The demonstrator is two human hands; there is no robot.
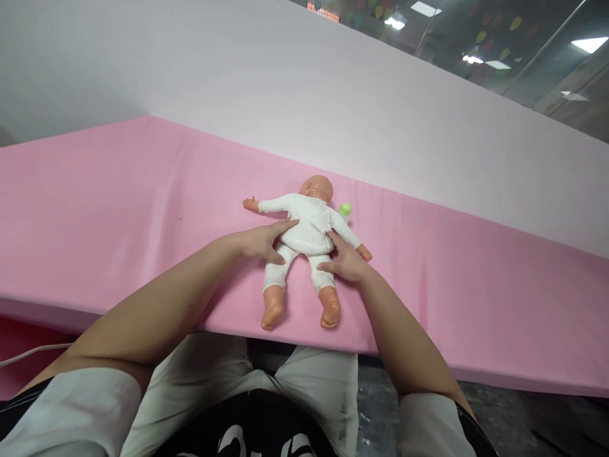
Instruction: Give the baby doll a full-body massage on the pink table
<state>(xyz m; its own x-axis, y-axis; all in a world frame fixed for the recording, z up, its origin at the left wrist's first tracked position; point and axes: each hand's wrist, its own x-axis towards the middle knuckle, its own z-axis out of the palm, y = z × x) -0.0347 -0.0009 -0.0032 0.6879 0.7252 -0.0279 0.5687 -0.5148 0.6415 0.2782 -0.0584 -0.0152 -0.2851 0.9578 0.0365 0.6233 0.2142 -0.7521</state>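
Baby doll (307, 231) lies face-up on the pink mattress (118, 209), between both grips. Left hand (259, 241) and right hand (345, 260) rest open-fingered against its white romper (309, 222) at the waist, clasping nothing. Best to press evenly from either side; green-capped bottle (345, 210) sits just beyond the right grip.

Green object (345, 209) half-hidden behind doll (307, 231)

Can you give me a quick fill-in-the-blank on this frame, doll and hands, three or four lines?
1. The baby doll lies on a ____ mat.
2. The doll wears a ____ outfit; its feet are bare.
3. The left hand and right hand rest at the doll's ____, one on each side.
4. The small object beside the doll's head is ____ in colour.

Missing words: pink; white; waist; green
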